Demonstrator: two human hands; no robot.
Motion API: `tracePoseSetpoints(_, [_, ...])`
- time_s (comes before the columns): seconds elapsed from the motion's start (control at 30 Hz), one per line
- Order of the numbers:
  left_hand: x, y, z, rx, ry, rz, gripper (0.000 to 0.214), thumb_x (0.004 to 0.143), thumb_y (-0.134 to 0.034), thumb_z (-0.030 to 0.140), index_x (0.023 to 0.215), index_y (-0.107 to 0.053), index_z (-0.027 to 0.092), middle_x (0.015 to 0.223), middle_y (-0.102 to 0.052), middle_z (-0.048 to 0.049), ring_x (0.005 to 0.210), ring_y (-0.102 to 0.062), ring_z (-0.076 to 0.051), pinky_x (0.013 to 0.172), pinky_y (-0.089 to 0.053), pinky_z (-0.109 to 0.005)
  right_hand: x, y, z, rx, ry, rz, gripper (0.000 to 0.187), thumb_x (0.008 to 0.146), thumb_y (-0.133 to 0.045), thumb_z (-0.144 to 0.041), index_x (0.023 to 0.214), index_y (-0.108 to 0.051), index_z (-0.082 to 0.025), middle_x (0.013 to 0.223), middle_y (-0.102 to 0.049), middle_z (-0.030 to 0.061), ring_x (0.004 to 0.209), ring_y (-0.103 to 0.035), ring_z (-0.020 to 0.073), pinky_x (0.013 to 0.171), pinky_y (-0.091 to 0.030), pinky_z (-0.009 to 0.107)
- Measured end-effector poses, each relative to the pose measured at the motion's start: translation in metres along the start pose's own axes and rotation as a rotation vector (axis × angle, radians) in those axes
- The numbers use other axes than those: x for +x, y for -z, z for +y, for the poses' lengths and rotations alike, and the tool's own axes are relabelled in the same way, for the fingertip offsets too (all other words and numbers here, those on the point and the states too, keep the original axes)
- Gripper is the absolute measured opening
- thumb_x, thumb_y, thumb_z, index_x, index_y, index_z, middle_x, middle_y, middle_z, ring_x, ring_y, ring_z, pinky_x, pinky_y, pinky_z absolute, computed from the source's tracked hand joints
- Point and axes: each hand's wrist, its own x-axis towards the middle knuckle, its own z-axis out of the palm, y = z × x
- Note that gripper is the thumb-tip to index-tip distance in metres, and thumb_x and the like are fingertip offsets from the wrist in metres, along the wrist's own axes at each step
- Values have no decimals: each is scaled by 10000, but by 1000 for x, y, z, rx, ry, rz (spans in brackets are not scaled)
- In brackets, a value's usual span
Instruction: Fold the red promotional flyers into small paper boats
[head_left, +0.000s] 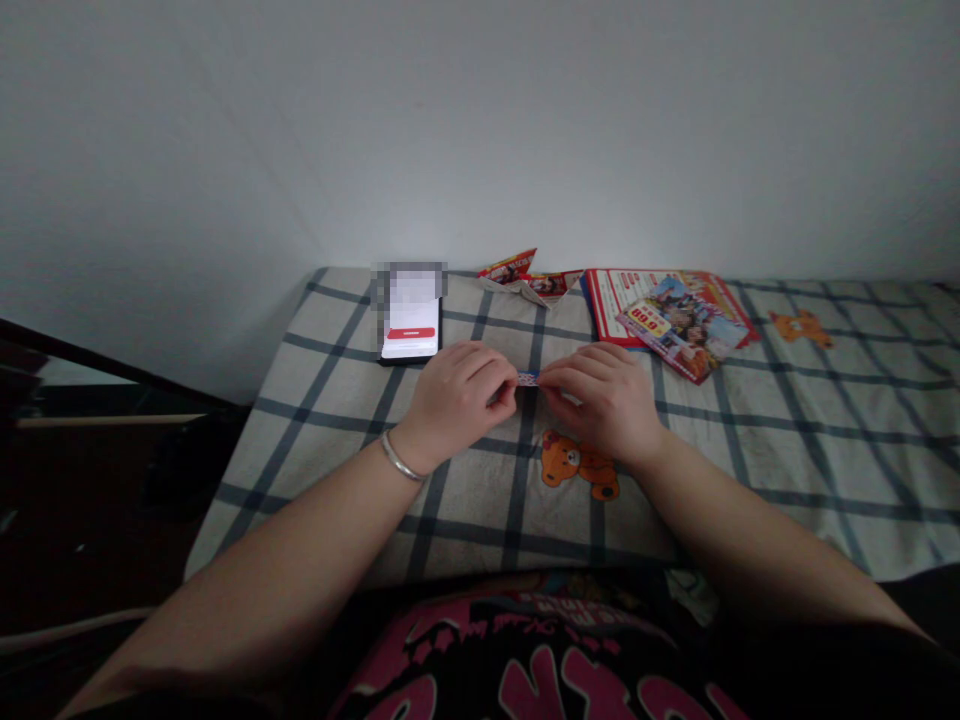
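Observation:
Between my two hands is a small strip of folded printed paper (528, 379), mostly covered by the fingers. My left hand (463, 398) is closed in a pinch on its left end. From the other side, my right hand (606, 398) pinches the right end between thumb and fingers. Both hands are held just over the checked cloth, and a silver bangle (401, 458) circles the left wrist. A printed bear (576, 468) on the cloth shows below the right hand.
A lit phone (411, 318) lies beyond my left hand. Folded red printed paper shapes (529, 279) stand near the wall (480, 130). Stacked red flyers (609, 305), topped by a colourful leaflet (684, 330), lie at right on the checked cloth (750, 440).

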Motion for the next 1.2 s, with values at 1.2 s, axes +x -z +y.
tracePoseSetpoints(1.2, [-5, 5, -18, -102, 181, -133, 115, 938, -488, 185, 979, -594, 162, 963, -654, -72, 915, -621, -206, 813, -521, -349, -10, 1, 37, 101, -85, -4, 118, 920, -597, -218, 908, -709, -253, 973, -737, 49, 888, -654, 201, 783, -519, 355])
